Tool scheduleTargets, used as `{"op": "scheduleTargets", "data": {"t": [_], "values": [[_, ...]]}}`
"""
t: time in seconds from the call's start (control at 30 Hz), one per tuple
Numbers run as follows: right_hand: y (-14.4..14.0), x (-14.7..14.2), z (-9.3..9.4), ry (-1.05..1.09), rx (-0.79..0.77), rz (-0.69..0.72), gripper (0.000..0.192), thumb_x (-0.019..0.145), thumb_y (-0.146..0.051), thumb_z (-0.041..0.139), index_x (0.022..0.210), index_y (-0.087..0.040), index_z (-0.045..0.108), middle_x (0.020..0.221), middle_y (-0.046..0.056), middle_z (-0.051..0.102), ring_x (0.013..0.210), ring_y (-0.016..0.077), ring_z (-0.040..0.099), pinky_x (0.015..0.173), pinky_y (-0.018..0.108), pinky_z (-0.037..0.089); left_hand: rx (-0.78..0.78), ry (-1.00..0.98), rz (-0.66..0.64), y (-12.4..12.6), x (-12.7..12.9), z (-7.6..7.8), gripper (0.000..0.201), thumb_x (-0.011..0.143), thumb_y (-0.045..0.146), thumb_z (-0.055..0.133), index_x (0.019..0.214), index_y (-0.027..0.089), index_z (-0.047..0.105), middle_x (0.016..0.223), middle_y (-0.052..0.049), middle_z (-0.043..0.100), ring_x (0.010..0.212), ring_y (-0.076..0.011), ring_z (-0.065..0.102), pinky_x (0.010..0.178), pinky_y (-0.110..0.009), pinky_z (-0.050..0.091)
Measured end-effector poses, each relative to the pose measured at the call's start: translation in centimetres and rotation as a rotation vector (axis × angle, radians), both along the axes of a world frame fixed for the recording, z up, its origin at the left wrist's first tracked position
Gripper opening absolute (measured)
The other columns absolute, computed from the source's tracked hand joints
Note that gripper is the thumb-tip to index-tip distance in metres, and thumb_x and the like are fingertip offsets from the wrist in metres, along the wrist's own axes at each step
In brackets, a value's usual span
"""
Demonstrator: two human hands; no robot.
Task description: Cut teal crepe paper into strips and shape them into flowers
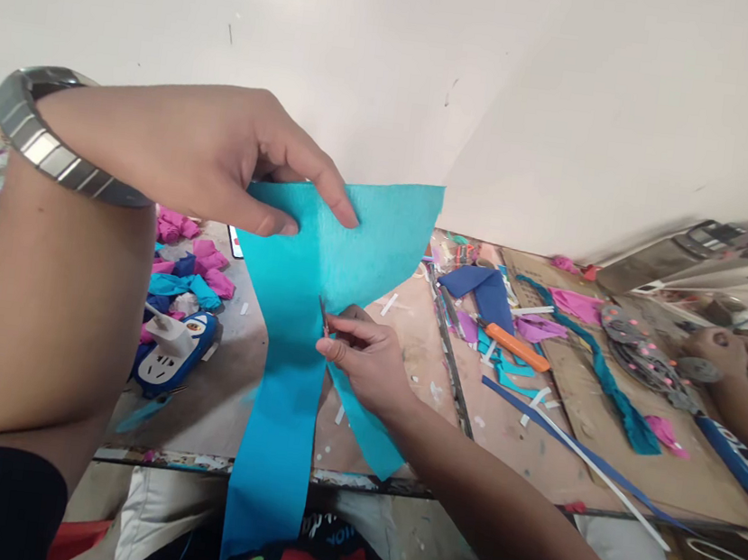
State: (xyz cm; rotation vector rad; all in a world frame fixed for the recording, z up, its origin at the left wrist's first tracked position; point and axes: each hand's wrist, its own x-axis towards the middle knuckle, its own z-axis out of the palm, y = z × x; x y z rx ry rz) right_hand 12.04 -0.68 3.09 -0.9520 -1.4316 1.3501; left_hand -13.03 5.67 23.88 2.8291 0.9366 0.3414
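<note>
A large piece of turquoise crepe paper (291,342) hangs in front of me, its lower end reaching over the table's front edge. Near its top edge my left hand (245,160) pinches it between thumb and fingers. My right hand (365,356) is closed around small scissors (323,315), whose handles are mostly hidden by the fingers. The scissor blades point upward at the paper. Below the scissors a slit parts the sheet, and a narrower strip (369,434) hangs to the right, under my right wrist.
Pink and blue crumpled paper (201,272) lies left, beside a blue and white power strip (174,351) with a plug. On the right are an orange cutter (516,346), paper scraps, a twisted teal strip (601,371) and a co-worker's hand (737,370). A white wall rises behind.
</note>
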Motion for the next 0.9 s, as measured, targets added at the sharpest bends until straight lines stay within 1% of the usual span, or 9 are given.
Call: {"op": "scheduleTargets", "data": {"t": [0.1, 0.23, 0.37, 0.47, 0.57, 0.7, 0.8, 0.9], "values": [[0.0, 0.0, 0.0, -0.004, 0.002, -0.003, 0.035, 0.067, -0.049, 0.089, 0.095, -0.027, 0.083, 0.082, 0.002, 0.068, 0.074, 0.0149, 0.059, 0.066, 0.029, 0.049, -0.060, 0.053, -0.024, -0.1, 0.1, 0.1, 0.044, 0.090, 0.043, 0.060, 0.127, 0.021, 0.069, 0.075, -0.001, 0.060, 0.059, -0.0098, 0.048, 0.063, -0.025, 0.045], [0.0, 0.0, -0.1, -0.014, -0.001, 0.002, 0.030, 0.070, -0.047, 0.088, 0.092, -0.027, 0.083, 0.079, 0.002, 0.068, 0.071, 0.0146, 0.059, 0.063, 0.028, 0.048, -0.066, 0.052, -0.027, -0.3, 0.3, 0.2, 0.043, 0.091, 0.040, 0.059, 0.128, 0.021, 0.068, 0.069, 0.001, 0.056, 0.055, -0.0089, 0.043, 0.061, -0.024, 0.043], [-0.1, 0.0, 0.0, -0.026, -0.014, 0.002, 0.035, 0.068, -0.049, 0.088, 0.096, -0.027, 0.083, 0.082, 0.003, 0.070, 0.072, 0.0155, 0.059, 0.062, 0.028, 0.048, -0.067, 0.044, -0.036, -0.5, 0.5, 0.2, 0.042, 0.090, 0.039, 0.059, 0.127, 0.021, 0.068, 0.064, 0.001, 0.052, 0.052, -0.0094, 0.041, 0.057, -0.024, 0.043], [-0.1, 0.0, 0.2, -0.026, -0.015, -0.003, 0.035, 0.069, -0.050, 0.088, 0.095, -0.027, 0.083, 0.079, 0.003, 0.068, 0.070, 0.0152, 0.059, 0.060, 0.028, 0.047, -0.074, 0.042, -0.042, -0.7, 0.7, 0.3, 0.040, 0.090, 0.038, 0.059, 0.126, 0.022, 0.069, 0.061, 0.002, 0.051, 0.050, -0.0101, 0.040, 0.054, -0.024, 0.041], [-0.2, -0.1, 0.4, -0.021, -0.020, -0.003, 0.034, 0.069, -0.050, 0.087, 0.093, -0.026, 0.083, 0.075, 0.003, 0.067, 0.067, 0.0148, 0.058, 0.058, 0.027, 0.047, -0.077, 0.039, -0.051, -0.8, 0.8, 0.3, 0.040, 0.090, 0.037, 0.059, 0.125, 0.023, 0.069, 0.062, 0.002, 0.053, 0.051, -0.0107, 0.042, 0.056, -0.024, 0.042], [-0.2, -0.1, 0.5, -0.018, -0.006, -0.003, 0.035, 0.069, -0.049, 0.088, 0.095, -0.027, 0.083, 0.079, 0.003, 0.068, 0.069, 0.0145, 0.058, 0.059, 0.027, 0.047, -0.090, 0.048, -0.054, -0.8, 0.9, 0.3, 0.041, 0.090, 0.036, 0.058, 0.127, 0.023, 0.068, 0.064, 0.002, 0.056, 0.054, -0.0108, 0.045, 0.059, -0.023, 0.041], [-0.2, 0.0, 0.5, -0.007, -0.002, 0.002, 0.031, 0.071, -0.048, 0.087, 0.094, -0.027, 0.083, 0.078, 0.002, 0.067, 0.068, 0.0137, 0.057, 0.058, 0.027, 0.047, -0.101, 0.047, -0.054, -0.9, 1.0, 0.4, 0.041, 0.090, 0.036, 0.059, 0.127, 0.023, 0.069, 0.064, 0.002, 0.056, 0.051, -0.0096, 0.043, 0.055, -0.022, 0.037], [-0.2, 0.0, 0.5, -0.002, -0.008, 0.007, 0.030, 0.072, -0.047, 0.087, 0.094, -0.027, 0.083, 0.077, 0.002, 0.067, 0.066, 0.0133, 0.057, 0.058, 0.027, 0.047, -0.116, 0.022, -0.072, -1.0, 1.3, 0.5, 0.040, 0.088, 0.032, 0.061, 0.127, 0.028, 0.069, 0.064, 0.005, 0.057, 0.047, -0.0068, 0.040, 0.049, -0.020, 0.031]]}}
